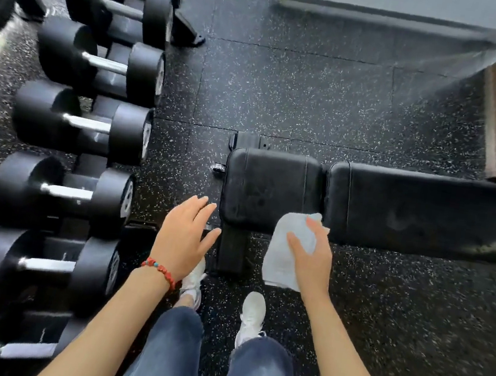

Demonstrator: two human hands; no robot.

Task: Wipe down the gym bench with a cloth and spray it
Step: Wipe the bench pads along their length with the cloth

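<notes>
Cloth (pixel 287 250) met the near edge of the bench surface (pixel 272 188), wiping step under way.
The right hand (pixel 310 253) gripped it at five o'clock of the seat pad; the left hand (pixel 185 236) hovered wide, holding nothing. Next likely called for strokes toward three o'clock; no spray bottle showed.

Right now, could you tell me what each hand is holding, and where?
The right hand grips the white cloth near its upper end; the left hand holds nothing.
</notes>
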